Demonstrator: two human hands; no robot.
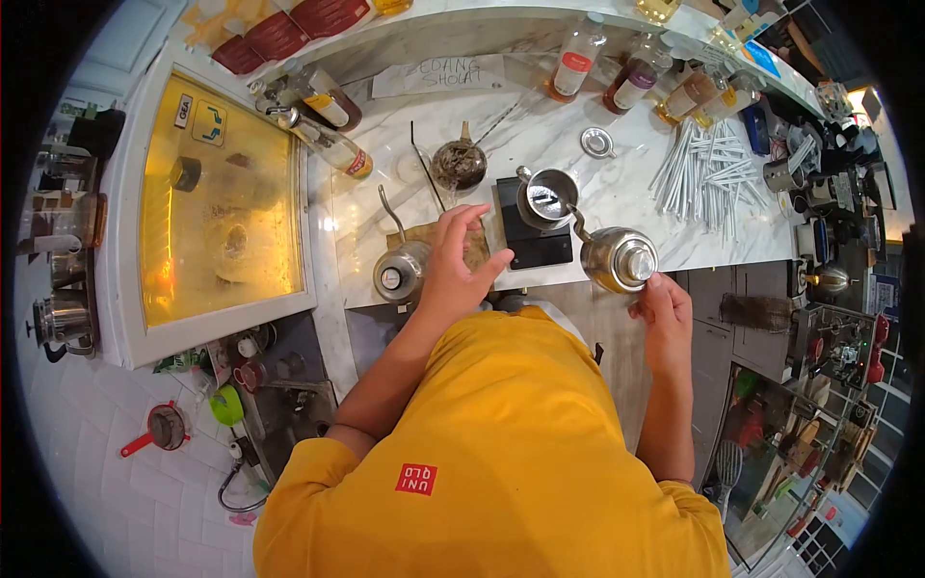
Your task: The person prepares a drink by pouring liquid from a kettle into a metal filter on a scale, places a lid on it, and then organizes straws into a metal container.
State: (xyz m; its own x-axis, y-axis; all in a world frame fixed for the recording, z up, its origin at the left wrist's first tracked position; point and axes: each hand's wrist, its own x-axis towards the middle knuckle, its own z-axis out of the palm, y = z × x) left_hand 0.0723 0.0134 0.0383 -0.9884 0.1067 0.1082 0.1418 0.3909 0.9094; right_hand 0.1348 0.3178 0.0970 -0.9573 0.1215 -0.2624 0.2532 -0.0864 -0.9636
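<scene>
right hand gripping steel gooseneck kettle | likely heavy, hot, slick: take by handle only | left hand open beside black scale

Counter ahead of me. On it, centre: scale with a cup on top. Just right of the scale, the kettle, gripped from the near side by my right hand. Left of the scale, my left hand, fingers spread. Further left, a small pot. Behind, a bowl. Far right, straws.
</scene>
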